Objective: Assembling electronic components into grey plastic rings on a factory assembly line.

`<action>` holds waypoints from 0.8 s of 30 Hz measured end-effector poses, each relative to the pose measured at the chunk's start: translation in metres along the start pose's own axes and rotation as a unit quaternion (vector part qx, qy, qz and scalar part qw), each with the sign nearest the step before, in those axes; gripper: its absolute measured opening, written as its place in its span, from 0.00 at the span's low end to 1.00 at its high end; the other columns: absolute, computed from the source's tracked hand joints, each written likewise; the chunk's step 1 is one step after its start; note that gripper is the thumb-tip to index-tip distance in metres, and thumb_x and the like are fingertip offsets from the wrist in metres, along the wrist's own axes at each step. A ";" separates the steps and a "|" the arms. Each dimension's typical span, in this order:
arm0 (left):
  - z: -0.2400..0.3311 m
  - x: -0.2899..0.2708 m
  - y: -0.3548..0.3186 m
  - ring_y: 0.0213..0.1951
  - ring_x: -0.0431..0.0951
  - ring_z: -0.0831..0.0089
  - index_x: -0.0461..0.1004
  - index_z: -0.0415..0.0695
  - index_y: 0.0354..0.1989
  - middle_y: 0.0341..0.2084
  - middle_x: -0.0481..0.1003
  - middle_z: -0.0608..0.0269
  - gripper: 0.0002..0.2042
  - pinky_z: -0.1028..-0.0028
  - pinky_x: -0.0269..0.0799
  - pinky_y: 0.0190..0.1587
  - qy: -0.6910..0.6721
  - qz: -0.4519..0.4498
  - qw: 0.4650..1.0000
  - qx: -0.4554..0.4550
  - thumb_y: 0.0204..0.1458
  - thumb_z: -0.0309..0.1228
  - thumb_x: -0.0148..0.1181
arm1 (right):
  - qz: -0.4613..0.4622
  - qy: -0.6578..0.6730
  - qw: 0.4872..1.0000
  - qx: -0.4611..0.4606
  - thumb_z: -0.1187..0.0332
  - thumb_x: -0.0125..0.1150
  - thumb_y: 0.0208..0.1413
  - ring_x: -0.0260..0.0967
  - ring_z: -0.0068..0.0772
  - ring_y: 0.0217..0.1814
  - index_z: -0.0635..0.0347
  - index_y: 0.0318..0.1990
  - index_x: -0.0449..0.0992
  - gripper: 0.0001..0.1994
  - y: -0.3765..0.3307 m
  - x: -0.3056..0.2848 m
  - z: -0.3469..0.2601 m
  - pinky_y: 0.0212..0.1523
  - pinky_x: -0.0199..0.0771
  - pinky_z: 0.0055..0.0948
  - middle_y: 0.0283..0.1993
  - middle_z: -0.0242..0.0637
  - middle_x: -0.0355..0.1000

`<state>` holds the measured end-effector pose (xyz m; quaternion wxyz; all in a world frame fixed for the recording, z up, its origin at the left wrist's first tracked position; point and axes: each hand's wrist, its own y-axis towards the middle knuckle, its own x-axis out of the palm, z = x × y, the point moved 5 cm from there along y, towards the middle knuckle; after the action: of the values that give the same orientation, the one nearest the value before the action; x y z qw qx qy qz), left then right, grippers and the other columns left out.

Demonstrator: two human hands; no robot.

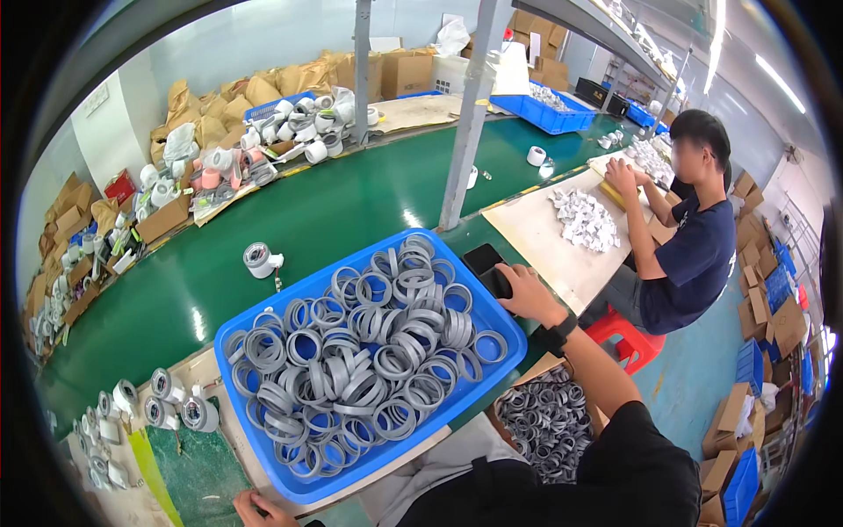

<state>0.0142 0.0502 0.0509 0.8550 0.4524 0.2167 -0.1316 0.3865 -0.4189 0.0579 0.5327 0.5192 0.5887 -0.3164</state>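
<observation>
A black, phone-like object (pixel 481 258) lay just right of the frame's centre, beside the upper right rim of a blue tray (pixel 461 386). The right hand (pixel 529 294), with a dark band (pixel 555 334) at its wrist, reached it from the lower right, fingers bent over its near end; whether they gripped it or merely touched it could not be told. The tray sat tilted across the lower centre and held a heap of grey rings (pixel 360 386), loosely piled, some standing on edge. The left hand (pixel 263 511), cut off by the lower edge of the frame, showed bent fingers near the tray's lower corner; its grasp could not be made out. To its upper left lay a dark green mat (pixel 198 474), with white-and-grey fittings (pixel 200 415) at its top edge. One similar fitting (pixel 261 261) stood alone above the tray on the green tabletop (pixel 369 193). More dark grey rings (pixel 549 422) filled a container at lower centre right, partly hidden by the right arm. At upper right, a co-worker (pixel 689 237) sat on a red stool (pixel 628 334) beside a pile of white pieces (pixel 586 220). Brown bags (pixel 259 90) lined the wall at upper left.
</observation>
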 end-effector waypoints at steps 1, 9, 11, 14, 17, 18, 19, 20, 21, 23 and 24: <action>-0.002 -0.002 0.000 0.30 0.72 0.54 0.72 0.38 0.30 0.25 0.71 0.51 0.04 0.64 0.66 0.43 -0.002 0.004 0.998 -0.058 0.50 0.26 0.54 | 0.002 0.005 1.000 0.002 0.57 0.68 0.39 0.57 0.60 0.57 0.51 0.61 0.61 0.38 0.000 -0.002 -0.006 0.56 0.66 0.44 0.55 0.52 0.62; 0.031 -0.002 0.017 0.31 0.74 0.52 0.75 0.43 0.28 0.27 0.75 0.51 0.05 0.62 0.68 0.44 0.111 0.001 0.994 0.001 0.52 0.27 0.52 | -0.005 0.008 1.000 -0.012 0.62 0.67 0.40 0.59 0.60 0.55 0.49 0.63 0.58 0.39 0.007 -0.006 -0.016 0.53 0.68 0.43 0.54 0.52 0.62; 0.017 0.001 0.007 0.32 0.74 0.54 0.74 0.41 0.32 0.29 0.74 0.50 0.06 0.64 0.69 0.41 0.104 -0.026 0.994 -0.015 0.53 0.27 0.50 | -0.003 0.002 1.000 -0.002 0.62 0.67 0.40 0.59 0.61 0.55 0.50 0.63 0.58 0.38 0.008 -0.004 -0.014 0.53 0.67 0.44 0.54 0.52 0.62; 0.005 0.002 0.005 0.32 0.73 0.59 0.73 0.37 0.38 0.31 0.74 0.50 0.08 0.67 0.70 0.36 0.101 -0.063 0.992 -0.040 0.55 0.26 0.48 | 0.009 0.021 1.000 0.008 0.61 0.66 0.42 0.59 0.63 0.55 0.53 0.63 0.57 0.38 0.006 -0.004 -0.011 0.55 0.65 0.46 0.55 0.54 0.61; 0.023 -0.001 0.011 0.26 0.72 0.53 0.73 0.35 0.27 0.24 0.73 0.48 0.07 0.62 0.69 0.34 0.059 -0.022 0.997 -0.054 0.53 0.25 0.52 | 0.030 0.098 0.994 0.040 0.60 0.66 0.44 0.56 0.66 0.60 0.59 0.64 0.54 0.39 -0.005 -0.009 -0.004 0.62 0.57 0.46 0.60 0.59 0.57; 0.021 -0.002 0.012 0.26 0.72 0.53 0.73 0.35 0.27 0.24 0.73 0.48 0.07 0.62 0.69 0.34 0.062 -0.020 0.997 -0.052 0.53 0.25 0.52 | 0.035 0.117 0.991 0.060 0.60 0.66 0.44 0.54 0.66 0.62 0.59 0.64 0.54 0.40 -0.013 -0.010 -0.001 0.63 0.56 0.45 0.62 0.60 0.56; 0.021 -0.002 0.011 0.27 0.72 0.53 0.73 0.35 0.29 0.25 0.73 0.48 0.07 0.62 0.69 0.34 0.060 -0.030 0.997 -0.043 0.53 0.26 0.52 | 0.036 0.120 0.990 0.059 0.60 0.66 0.44 0.54 0.66 0.62 0.59 0.64 0.54 0.40 -0.022 -0.010 0.000 0.63 0.56 0.45 0.62 0.60 0.56; 0.021 -0.001 0.009 0.28 0.72 0.53 0.73 0.35 0.30 0.26 0.73 0.49 0.07 0.62 0.69 0.35 0.057 -0.038 0.997 -0.036 0.53 0.26 0.51 | 0.036 0.118 0.990 0.063 0.61 0.66 0.43 0.53 0.65 0.63 0.59 0.64 0.54 0.40 -0.032 -0.009 0.003 0.63 0.55 0.45 0.62 0.59 0.55; 0.019 -0.001 0.008 0.28 0.72 0.53 0.73 0.35 0.30 0.26 0.73 0.49 0.07 0.62 0.69 0.35 0.058 -0.036 0.997 -0.038 0.53 0.26 0.51 | 0.036 0.116 0.990 0.067 0.62 0.67 0.43 0.52 0.63 0.64 0.59 0.64 0.55 0.39 -0.039 -0.009 0.004 0.64 0.55 0.44 0.63 0.59 0.55; 0.017 -0.002 0.007 0.28 0.72 0.53 0.73 0.34 0.30 0.25 0.73 0.48 0.08 0.61 0.69 0.35 0.053 -0.035 0.997 -0.032 0.55 0.27 0.51 | 0.040 0.142 0.988 0.049 0.64 0.67 0.43 0.52 0.61 0.64 0.59 0.63 0.56 0.38 -0.050 -0.011 0.003 0.64 0.55 0.44 0.62 0.57 0.56; 0.015 -0.001 0.005 0.28 0.72 0.53 0.73 0.34 0.30 0.25 0.73 0.48 0.08 0.61 0.69 0.35 0.054 -0.035 0.997 -0.035 0.55 0.27 0.51 | 0.044 0.167 0.984 0.033 0.65 0.66 0.43 0.52 0.60 0.65 0.58 0.63 0.57 0.37 -0.052 -0.014 0.001 0.64 0.55 0.44 0.62 0.55 0.57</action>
<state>0.0194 0.0407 0.0620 0.8522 0.4211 0.2824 -0.1291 0.3362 -0.4376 0.0615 0.4227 0.6079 0.6349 -0.2207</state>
